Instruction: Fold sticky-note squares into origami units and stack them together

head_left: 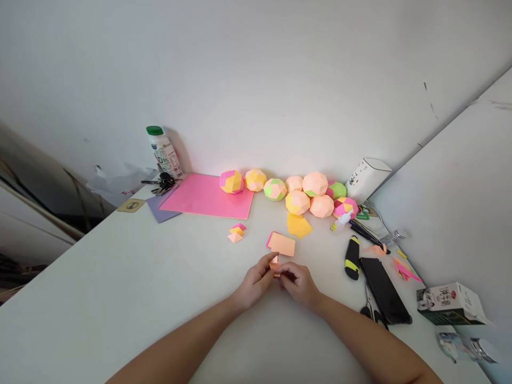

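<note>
Between my two hands is a small piece of folded peach paper (274, 265), partly hidden by the fingers. My left hand (256, 280) pinches it from the left. From the right, my right hand (299, 282) pinches its near edge. Just beyond lies a stack of peach paper slips (282, 245) with a pink edge showing at its left. Yellow paper slips (299, 226) are fanned out behind that stack. Off to the left, several small folded paper pieces (237, 232) in pink, yellow and peach sit together.
Several faceted paper balls (298, 202) line the wall, one partly over a pink sheet (208, 197). A bottle (165, 152) and keys (165, 183) stand left. On the right are a cutter (352, 258), a phone (385, 290), scissors (372, 306), a glue bottle (342, 221) and a milk carton (450, 304).
</note>
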`<state>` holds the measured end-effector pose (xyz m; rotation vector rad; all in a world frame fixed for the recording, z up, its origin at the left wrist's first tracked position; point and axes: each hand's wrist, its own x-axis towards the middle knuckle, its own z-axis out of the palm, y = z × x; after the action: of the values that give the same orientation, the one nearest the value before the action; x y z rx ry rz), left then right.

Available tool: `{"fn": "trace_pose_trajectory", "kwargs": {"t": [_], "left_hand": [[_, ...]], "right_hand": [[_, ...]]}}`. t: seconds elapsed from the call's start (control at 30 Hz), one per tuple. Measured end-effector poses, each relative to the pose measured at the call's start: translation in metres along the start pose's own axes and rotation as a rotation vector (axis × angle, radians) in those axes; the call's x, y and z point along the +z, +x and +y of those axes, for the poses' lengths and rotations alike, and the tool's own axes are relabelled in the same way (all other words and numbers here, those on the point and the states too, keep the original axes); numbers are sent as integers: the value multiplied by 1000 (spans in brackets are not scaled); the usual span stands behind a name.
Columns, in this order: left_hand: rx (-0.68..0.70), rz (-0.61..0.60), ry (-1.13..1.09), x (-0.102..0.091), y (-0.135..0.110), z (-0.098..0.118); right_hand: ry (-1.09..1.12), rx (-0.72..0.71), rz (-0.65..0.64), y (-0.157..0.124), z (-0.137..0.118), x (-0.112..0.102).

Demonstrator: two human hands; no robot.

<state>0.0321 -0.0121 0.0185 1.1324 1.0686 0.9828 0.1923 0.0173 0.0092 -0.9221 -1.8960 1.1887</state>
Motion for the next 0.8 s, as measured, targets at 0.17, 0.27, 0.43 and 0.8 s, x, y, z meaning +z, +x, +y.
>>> {"fn": "trace_pose_trajectory", "kwargs": {"t": [0.17, 0.27, 0.43, 0.8], "left_hand": [[16, 12, 50, -2, 0, -4], [25, 24, 28, -1, 1, -7], [55, 50, -49, 0, 2, -8], [75, 38, 5, 1, 1, -6]], "right_hand": [[-18, -25, 8, 2, -2, 0], [-12, -104, 45, 3, -3, -1], [1, -136, 89, 2, -1, 0], [98, -63, 36, 3, -1, -2]]}}
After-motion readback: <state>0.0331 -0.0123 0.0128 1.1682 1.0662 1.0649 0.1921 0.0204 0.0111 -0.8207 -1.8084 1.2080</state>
